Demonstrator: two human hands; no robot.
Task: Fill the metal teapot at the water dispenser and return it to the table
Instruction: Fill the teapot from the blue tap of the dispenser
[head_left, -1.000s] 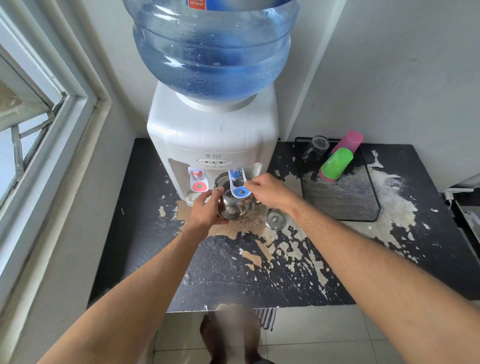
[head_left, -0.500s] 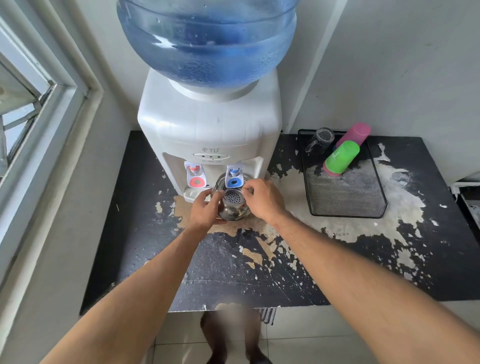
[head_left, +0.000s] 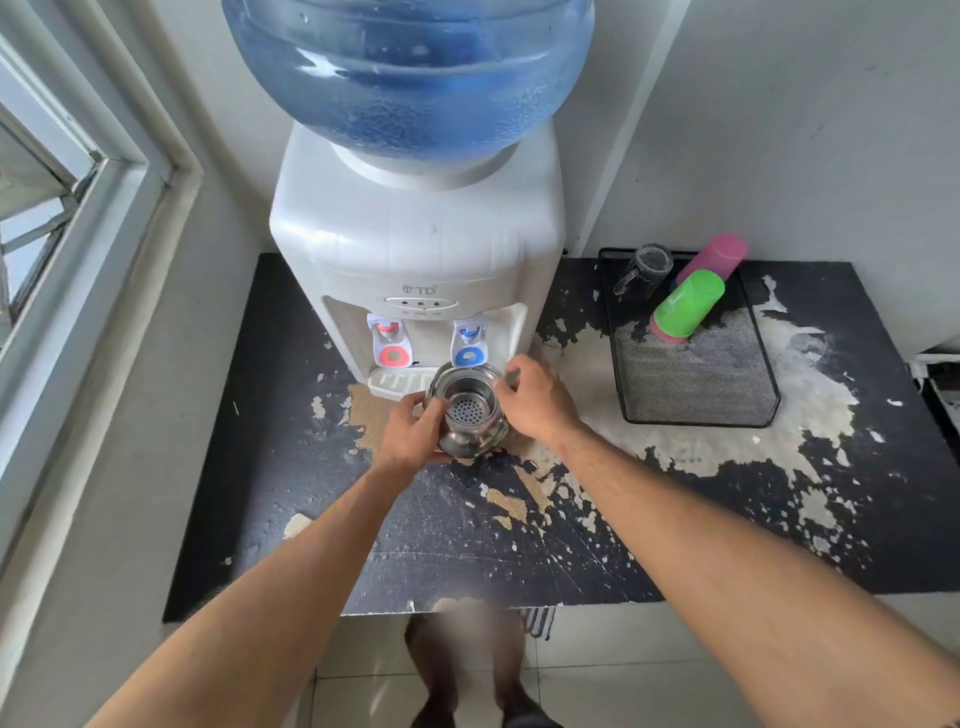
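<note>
Both hands grip the lidless teapot: left hand, right hand, just below the dispenser blue tap. Filling looks finished, though no water level is discernible. Setting it on the desk remains.

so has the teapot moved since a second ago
Yes. The teapot, held by both hands, has come out from under the blue tap toward the person; its open mouth now sits in front of the tap, not beneath it.

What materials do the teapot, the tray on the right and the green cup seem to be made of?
Round shiny teapot: polished metal, probably stainless steel, judging by its mirror-like reflections. Black rectangular tray: apparently fine wire mesh, since the weave pattern shows, with a matte finish. Bright green cup: probably plastic, with a uniform colour and soft sheen.
</note>
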